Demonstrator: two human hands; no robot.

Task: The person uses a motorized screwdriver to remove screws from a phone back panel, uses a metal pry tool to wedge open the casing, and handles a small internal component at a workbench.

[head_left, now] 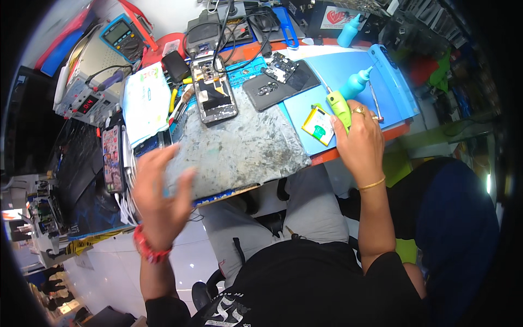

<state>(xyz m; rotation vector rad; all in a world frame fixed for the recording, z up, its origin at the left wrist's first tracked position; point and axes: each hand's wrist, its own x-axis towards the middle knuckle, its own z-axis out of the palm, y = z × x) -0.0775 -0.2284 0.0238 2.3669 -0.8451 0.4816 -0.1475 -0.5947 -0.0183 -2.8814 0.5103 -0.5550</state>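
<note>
My right hand (360,136) is closed round a lime-green screwdriver (339,104), its thin shaft slanting up and left over the blue mat. Just left of it lies a phone battery (318,126), white with yellow edges and a green mark. My left hand (163,188), blurred, hangs over the left edge of the stained grey work mat (239,158) with fingers apart and nothing visible in them. An opened phone (214,95) with its inner parts showing lies at the mat's far side. Beside it is a dark phone back cover (259,98) with a circuit board (281,67) at its far edge.
A light-blue squeeze bottle (355,83) stands beyond my right hand; a second bottle (348,31) is farther back. At left are a power supply (87,103), a multimeter (124,38), a white packet (146,103) and a lit phone (113,158). Cables tangle at the back.
</note>
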